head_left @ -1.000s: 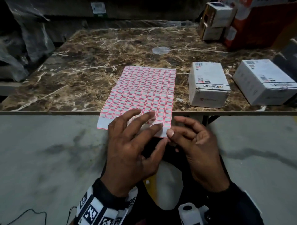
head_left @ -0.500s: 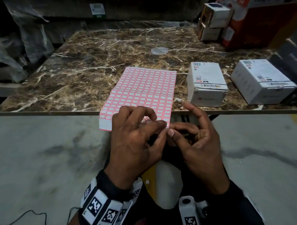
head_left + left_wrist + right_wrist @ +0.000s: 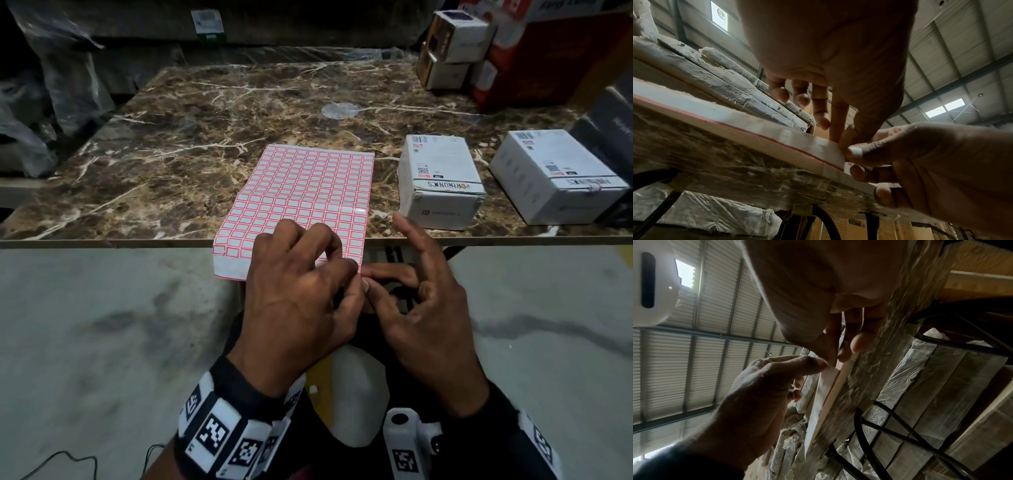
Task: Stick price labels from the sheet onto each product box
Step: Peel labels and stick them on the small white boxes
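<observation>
While the label sheet (image 3: 301, 202) lies on the marble surface (image 3: 164, 161) with its near edge overhanging, the left hand (image 3: 294, 301) and right hand (image 3: 421, 308) both pinch its near right corner, and two white product boxes (image 3: 440, 181) sit well apart to the right

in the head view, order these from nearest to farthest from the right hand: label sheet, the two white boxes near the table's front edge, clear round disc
1. label sheet, at the right hand fingertips, near corner.
2. nearer white box, just beyond the hand.
3. far-right white box, further right.
4. clear round disc, mid-table, behind the sheet.
</observation>
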The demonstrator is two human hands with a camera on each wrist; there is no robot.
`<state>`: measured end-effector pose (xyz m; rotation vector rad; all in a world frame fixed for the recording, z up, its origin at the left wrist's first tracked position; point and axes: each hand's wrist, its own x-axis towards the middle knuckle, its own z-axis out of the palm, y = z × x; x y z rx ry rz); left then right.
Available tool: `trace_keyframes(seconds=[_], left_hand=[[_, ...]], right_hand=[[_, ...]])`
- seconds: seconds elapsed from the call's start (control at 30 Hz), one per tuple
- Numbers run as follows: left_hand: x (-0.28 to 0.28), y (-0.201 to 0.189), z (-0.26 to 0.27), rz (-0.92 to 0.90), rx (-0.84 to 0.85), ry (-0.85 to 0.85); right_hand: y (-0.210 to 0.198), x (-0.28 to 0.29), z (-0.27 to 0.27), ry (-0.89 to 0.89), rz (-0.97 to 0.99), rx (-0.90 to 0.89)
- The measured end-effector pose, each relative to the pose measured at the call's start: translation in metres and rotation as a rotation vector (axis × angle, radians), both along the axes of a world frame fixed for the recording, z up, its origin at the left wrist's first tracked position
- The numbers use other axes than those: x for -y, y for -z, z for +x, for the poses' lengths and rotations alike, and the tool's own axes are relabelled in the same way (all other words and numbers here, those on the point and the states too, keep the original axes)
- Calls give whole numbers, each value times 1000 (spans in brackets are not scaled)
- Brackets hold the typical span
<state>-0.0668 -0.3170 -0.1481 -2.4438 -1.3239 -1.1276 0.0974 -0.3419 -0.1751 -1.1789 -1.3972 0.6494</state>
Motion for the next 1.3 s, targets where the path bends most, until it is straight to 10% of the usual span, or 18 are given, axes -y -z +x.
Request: trace_keyframes(seconds=[1.3], left_hand=[[-6,1,7,-44,0,42]], right_hand=[[-2,-1,10,50,29,128]])
